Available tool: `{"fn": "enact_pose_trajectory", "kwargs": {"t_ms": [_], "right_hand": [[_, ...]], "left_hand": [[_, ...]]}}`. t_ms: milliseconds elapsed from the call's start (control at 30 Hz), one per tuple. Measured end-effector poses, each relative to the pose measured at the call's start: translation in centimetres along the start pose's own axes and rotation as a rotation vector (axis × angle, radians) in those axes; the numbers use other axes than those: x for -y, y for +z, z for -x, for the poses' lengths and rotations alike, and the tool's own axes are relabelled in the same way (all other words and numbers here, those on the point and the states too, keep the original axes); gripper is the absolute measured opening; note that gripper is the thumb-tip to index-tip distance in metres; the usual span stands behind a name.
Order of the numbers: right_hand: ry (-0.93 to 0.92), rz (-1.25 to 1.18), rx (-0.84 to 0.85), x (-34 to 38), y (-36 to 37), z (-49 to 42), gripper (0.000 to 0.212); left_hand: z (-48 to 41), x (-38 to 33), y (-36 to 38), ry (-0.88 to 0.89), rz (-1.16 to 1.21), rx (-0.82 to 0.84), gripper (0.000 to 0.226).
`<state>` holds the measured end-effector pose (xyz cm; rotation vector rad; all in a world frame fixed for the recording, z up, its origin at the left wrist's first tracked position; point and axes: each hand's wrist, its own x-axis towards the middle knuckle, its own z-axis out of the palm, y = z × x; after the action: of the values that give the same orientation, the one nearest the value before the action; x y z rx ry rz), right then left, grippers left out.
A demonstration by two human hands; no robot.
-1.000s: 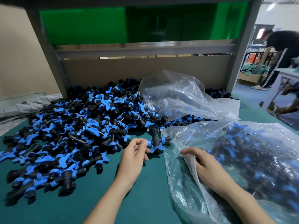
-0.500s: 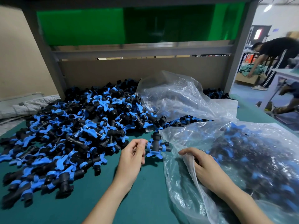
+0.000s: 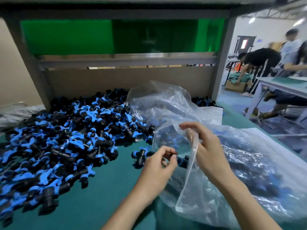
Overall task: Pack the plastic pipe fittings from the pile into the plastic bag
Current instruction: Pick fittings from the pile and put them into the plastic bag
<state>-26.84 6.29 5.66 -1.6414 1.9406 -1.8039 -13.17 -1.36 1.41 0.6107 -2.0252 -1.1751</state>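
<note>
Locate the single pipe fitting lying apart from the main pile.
Head view, centre: the lone fitting lies on the green mat, right of the pile, just left of the left hand and of the plastic bag that the right hand grips.

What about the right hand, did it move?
Yes. The right hand rose from the table toward the back, lifting the bag by its edge.

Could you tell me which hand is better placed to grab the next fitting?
Left: the left hand is beside a loose fitting; the right hand is busy pinching the bag.
</note>
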Motion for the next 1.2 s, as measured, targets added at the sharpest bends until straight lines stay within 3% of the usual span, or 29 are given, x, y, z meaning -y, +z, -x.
{"fn": "enact_pose_trajectory", "kwargs": {"t_ms": [67,133,233,300,367,533,733,867,1100,1200], "right_hand": [[-0.067,0.033,-0.016,1.5,-0.5,-0.5,0.026],[-0.102,0.052,-0.022,2.5,-0.9,-0.9,0.025],[-0.088,0.059,-0.027,3.2,-1.4,-1.2,0.022],[-0.059,0.072,-0.015,2.9,-1.3,-1.1,0.022],[-0.024,0.108,0.013,2.1,-0.6,-0.7,0.02],[0.08,0.238,0.149,-1.1,2.1,1.4,0.019],[0.225,0.413,0.404,-5.5,4.6,3.7,0.019],[0.264,0.38,0.443,-7.0,4.2,3.9,0.02],[0.286,0.335,0.452,-7.8,4.0,3.9,0.021],[0.295,0.342,0.457,-7.9,4.0,3.9,0.023]], "left_hand": [[-0.5,-1.8,1.3,0.085,-0.088,0.185,0.015],[-0.8,-2.4,2.4,0.186,-0.091,0.262,0.032],[-1.8,-4.2,3.7,0.094,-0.021,0.372,0.038],[-2.4,-4.1,3.6,-0.017,-0.064,0.282,0.029],[-1.5,-2.0,2.2,-0.097,0.045,0.173,0.024],[1.2,4.6,-3.1,-0.012,-0.349,-0.088,0.02],[3.2,7.5,-5.0,0.035,-0.705,-0.019,0.031],[2.3,8.1,-4.3,0.073,-0.858,-0.017,0.043],[1.2,8.4,-4.0,0.023,-0.913,-0.149,0.012],[1.1,8.1,-4.3,-0.02,-0.81,-0.243,0.01]]}}
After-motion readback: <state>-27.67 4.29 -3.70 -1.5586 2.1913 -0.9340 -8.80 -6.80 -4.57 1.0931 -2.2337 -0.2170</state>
